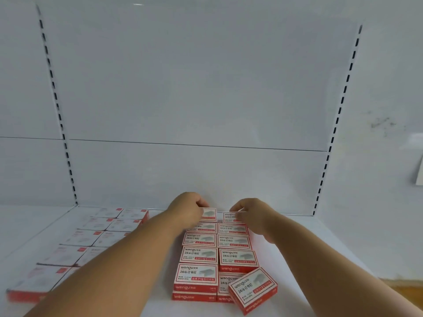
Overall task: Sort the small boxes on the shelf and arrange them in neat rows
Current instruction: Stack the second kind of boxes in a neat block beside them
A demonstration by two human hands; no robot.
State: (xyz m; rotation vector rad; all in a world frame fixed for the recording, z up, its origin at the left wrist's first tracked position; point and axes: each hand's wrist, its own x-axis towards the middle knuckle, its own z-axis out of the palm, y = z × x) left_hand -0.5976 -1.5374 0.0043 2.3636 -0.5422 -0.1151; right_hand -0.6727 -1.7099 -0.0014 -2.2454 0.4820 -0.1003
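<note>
Here, both hands work at the back of the shelf (309, 243), close to the rear wall, at the far end of a double column of small red-and-white staple boxes (199, 255) that runs from the back toward the front edge. The left hand (186, 208) has its fingers curled over the rearmost box of the left column (209, 213), and the right hand (248, 212) pinches the rearmost box of the right column (230, 217) between thumb and fingertips; these two back boxes stand slightly apart. Near the front edge one tilted box (253, 289) lies askew, propped on the right column's front stack, so it is not yet in line. A second block of paler boxes (91, 236) sits toward the shelf's left side in its own rows. Judging by the printed cardboard, the boxes are stiff, light to moderately weighty for their size, and smooth enough to slide on the white shelf; they look easy to nudge flush by pressing on the short sides, and best lifted by pinching across the two long edges. Stacked ones could slip off if pushed from the top alone.
</note>
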